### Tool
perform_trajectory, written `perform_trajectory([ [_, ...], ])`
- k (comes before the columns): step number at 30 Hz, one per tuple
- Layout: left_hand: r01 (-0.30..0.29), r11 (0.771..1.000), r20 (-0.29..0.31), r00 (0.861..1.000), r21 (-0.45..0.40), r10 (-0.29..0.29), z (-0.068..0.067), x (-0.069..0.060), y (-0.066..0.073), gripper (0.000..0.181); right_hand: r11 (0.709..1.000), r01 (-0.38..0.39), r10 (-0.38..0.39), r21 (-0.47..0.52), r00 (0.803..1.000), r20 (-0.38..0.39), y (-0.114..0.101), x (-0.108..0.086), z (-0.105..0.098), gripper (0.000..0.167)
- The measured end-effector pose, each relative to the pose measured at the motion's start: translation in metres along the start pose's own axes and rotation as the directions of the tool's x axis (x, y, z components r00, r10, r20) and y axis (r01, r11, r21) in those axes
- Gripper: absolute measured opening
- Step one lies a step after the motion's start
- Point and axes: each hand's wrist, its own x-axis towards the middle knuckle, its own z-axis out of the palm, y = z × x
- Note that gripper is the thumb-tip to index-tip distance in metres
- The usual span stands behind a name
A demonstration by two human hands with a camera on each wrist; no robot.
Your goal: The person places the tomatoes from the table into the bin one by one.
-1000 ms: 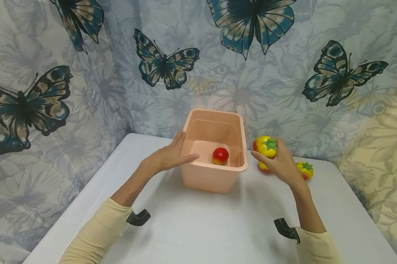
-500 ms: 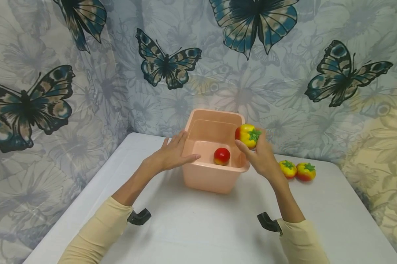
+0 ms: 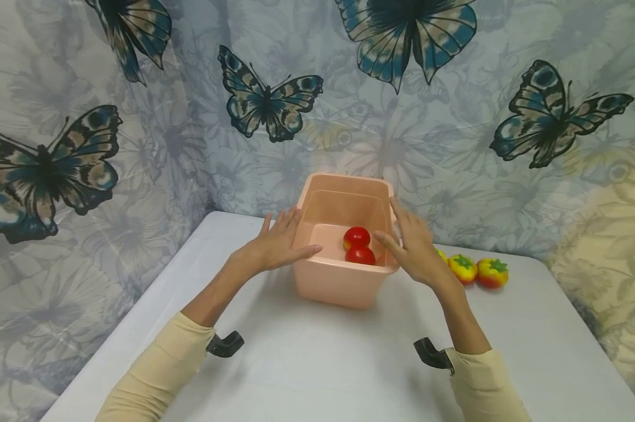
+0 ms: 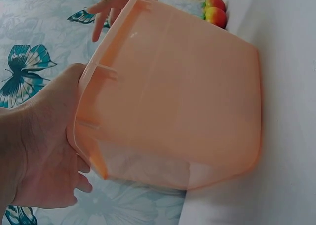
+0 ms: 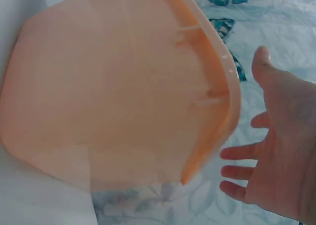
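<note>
Peach bin (image 3: 334, 288) sits on the table (image 3: 323, 363), two red fruits (image 3: 360, 256) inside. We have the left hand (image 3: 275, 246) spread at its left side, likely steadying it; right hand (image 3: 416, 249), also spread, holds nothing opposite. Yellow-red fruits (image 3: 492, 274) sit right, probably for reach.

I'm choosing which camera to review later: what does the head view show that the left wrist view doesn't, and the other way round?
Only the head view: two red fruits inside the pink tub, the pale yellow sleeves and the black wrist pieces.
Only the left wrist view: short ribs on the tub's outer side.
Both: the tub, the left hand against it, the right hand, red-and-yellow fruits on the table, and the butterfly-print backdrop.
</note>
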Motion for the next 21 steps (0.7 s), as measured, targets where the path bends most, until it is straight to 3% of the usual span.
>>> perform_trajectory([
  [10, 0.006, 1.000, -0.003, 1.000, -0.024, -0.007, -0.002, -0.003, -0.002, 0.112, 1.000, -0.012, 0.012, 0.003, 1.000, -0.012, 0.021, -0.020, -0.019, 0.083],
  [21, 0.008, 0.999, 0.006, 1.000, -0.031, -0.008, -0.001, -0.002, -0.001, 0.112, 0.998, -0.065, 0.065, 0.002, 0.997, -0.044, 0.067, -0.053, -0.049, 0.074],
])
